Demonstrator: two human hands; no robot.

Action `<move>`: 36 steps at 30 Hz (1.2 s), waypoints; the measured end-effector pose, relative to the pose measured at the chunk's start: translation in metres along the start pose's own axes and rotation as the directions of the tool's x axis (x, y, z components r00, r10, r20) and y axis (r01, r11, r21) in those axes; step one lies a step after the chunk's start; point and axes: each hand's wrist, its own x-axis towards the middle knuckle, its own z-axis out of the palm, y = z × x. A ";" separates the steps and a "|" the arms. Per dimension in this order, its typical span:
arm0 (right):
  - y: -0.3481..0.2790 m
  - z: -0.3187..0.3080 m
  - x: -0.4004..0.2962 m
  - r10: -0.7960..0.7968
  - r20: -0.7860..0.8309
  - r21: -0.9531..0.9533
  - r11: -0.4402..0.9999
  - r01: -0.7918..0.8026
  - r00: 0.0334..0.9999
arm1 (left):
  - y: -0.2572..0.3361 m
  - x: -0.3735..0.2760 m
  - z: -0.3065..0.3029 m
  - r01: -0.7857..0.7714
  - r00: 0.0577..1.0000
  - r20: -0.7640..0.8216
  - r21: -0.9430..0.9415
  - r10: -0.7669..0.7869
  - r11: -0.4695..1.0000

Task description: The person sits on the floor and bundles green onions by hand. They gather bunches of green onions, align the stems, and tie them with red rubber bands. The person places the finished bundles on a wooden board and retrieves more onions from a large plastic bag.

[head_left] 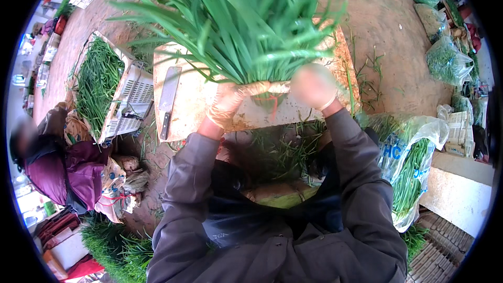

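Note:
A thick bunch of long flat-leaved greens [243,35], which look like garlic chives, stands over the cutting board [198,106] with its leaves fanned out away from me. My left hand [230,96], in a pale glove, grips the bunch's near side low down. From the other side my right hand [314,85], also gloved and partly blurred, grips it at the same height, the thumbs nearly meeting. A red tie [271,99] shows around the stalks just below my hands, its end hanging down. To the left on the board lies a cleaver [169,92] with a black handle.
A white plastic crate [127,100] of greens stands left, near a person in a purple jacket [65,169]. At right, an open clear plastic bag [397,157] holds more stalks. Loose trimmings [373,67] litter the floor. More greens [118,243] are heaped at lower left.

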 end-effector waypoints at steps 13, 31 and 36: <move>-0.004 0.019 0.058 0.583 0.197 -0.254 0.807 -0.533 0.788 | -0.058 -0.004 -0.007 0.339 0.857 -0.010 -0.743 -0.516 0.577; 0.012 -0.017 -0.027 0.393 0.238 -0.323 0.894 -0.309 0.888 | -0.057 0.010 -0.129 0.086 0.661 -0.748 -0.005 -0.061 0.996; 0.016 -0.001 -0.033 0.316 0.202 -0.295 0.922 -0.251 0.927 | -0.038 -0.015 -0.081 -0.221 0.754 -0.357 0.653 0.552 0.724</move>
